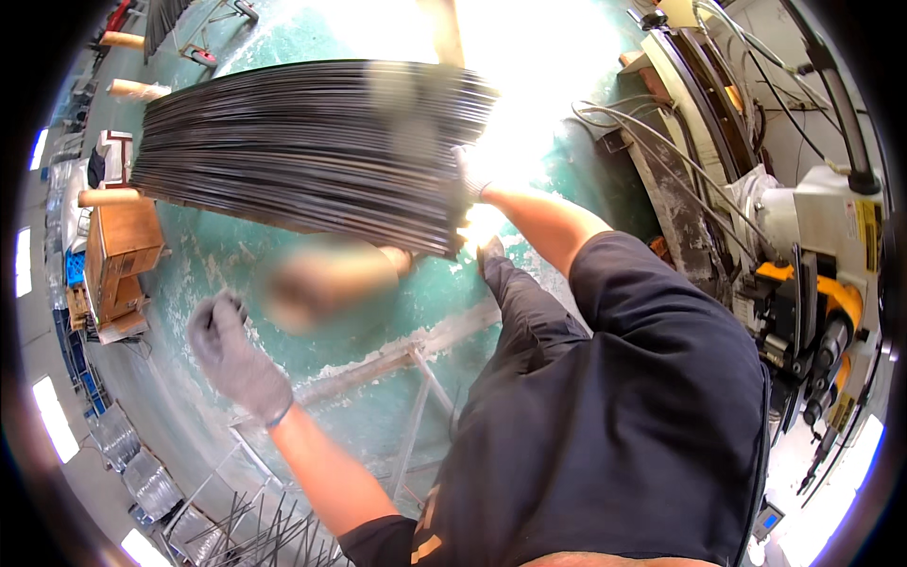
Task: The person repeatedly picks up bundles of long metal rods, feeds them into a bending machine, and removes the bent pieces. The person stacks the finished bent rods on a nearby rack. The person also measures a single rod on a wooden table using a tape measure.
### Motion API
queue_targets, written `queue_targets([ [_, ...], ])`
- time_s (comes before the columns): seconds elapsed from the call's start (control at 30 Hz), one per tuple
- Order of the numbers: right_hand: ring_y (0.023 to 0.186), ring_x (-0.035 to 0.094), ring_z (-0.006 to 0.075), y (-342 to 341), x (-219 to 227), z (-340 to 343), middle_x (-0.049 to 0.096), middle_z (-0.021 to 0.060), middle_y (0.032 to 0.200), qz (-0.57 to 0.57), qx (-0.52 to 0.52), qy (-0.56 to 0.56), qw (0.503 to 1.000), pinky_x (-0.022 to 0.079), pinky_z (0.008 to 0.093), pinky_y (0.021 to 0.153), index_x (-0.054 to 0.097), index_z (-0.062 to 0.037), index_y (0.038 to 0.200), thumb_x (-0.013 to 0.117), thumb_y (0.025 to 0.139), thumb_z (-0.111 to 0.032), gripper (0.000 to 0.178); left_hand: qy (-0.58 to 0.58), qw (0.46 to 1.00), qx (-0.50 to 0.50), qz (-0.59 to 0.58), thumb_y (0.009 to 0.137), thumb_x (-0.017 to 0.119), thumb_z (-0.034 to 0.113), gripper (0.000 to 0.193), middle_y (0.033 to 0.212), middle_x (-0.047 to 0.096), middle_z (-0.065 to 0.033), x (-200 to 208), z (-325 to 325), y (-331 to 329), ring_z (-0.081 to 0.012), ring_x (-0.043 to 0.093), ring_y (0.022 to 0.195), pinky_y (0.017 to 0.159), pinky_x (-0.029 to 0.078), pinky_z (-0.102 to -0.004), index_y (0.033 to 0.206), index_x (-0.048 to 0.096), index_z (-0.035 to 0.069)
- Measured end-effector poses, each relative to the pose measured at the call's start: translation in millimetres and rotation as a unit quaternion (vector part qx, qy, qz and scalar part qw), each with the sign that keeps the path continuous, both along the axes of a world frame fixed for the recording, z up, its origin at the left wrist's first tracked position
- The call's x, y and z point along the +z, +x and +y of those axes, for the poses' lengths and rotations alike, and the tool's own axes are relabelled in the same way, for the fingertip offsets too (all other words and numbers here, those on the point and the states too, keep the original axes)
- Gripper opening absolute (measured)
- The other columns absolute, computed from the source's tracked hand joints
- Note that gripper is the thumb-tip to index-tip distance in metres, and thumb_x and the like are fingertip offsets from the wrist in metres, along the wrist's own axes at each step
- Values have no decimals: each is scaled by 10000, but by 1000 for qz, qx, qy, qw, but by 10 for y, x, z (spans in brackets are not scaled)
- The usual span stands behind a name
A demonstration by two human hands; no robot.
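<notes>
A wide stack of long, thin black rods or tubes (302, 142) lies across the upper middle, with wooden posts at its far left. At its right end is my right hand (472, 175), in a pale glove, touching the rod ends; glare and blur hide its fingers. My left hand (236, 354), in a grey glove, is held out below the stack, apart from it. Its fingers are curled in, and nothing shows in them. Between that hand and the stack, a brown rounded post (331, 281) sticks out, badly blurred.
Machinery with cables (671, 161) and a black-and-yellow unit (822, 312) stand on the right. A wooden cabinet (123, 241) is at left. A pale metal frame (416, 373) and loose dark rods (260, 534) lie below. The green floor (368, 326) is worn.
</notes>
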State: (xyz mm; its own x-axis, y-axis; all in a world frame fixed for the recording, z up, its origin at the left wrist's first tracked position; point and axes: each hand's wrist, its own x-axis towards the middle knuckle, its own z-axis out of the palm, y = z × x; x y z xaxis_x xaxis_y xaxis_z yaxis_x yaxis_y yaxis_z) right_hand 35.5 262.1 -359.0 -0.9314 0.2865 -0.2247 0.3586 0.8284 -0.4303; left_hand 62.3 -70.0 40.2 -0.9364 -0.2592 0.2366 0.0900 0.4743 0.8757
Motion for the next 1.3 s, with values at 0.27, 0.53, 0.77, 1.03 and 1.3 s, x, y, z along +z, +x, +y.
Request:
queue_targets([
  [0.27,1357,499,367,-613,111,108,514,214,1470,-73,-27,46,996,401,550,1151,511,17,1428,783,837,-487,822,-189,958,-110,-186,965,673,48,170,986,671,-87,-453,883,-666,-152,628,870,789,595,-310,1101,682,-54],
  [0.53,1248,588,365,-782,117,292,647,197,1272,-95,-23,31,995,464,540,1070,631,-20,1238,736,873,-476,594,-231,950,-80,-194,925,676,10,139,891,695,-102,-452,929,-820,-154,659,776,728,553,-300,1045,683,-58],
  [0.77,1149,699,395,-927,-4,403,722,252,1200,-158,23,-44,986,562,502,978,714,-27,1143,627,967,-320,352,-254,946,-71,-189,909,698,6,117,846,693,-107,-442,979,-850,-167,663,739,699,529,-312,1013,692,-48],
  [1.03,1041,751,368,-1072,-73,486,777,198,1112,-239,159,-43,957,606,464,889,802,-39,1081,607,960,-176,267,-239,950,-78,-183,896,691,-25,144,870,692,-97,-392,958,-824,-148,666,778,748,559,-310,1037,691,-56],
  [1.3,709,750,246,-1212,301,705,759,124,771,-297,115,-238,918,601,392,672,817,-22,928,740,861,-291,287,-224,960,-78,-148,900,688,-21,135,847,689,-88,-518,820,-810,-129,657,742,719,542,-292,1032,691,-48],
])
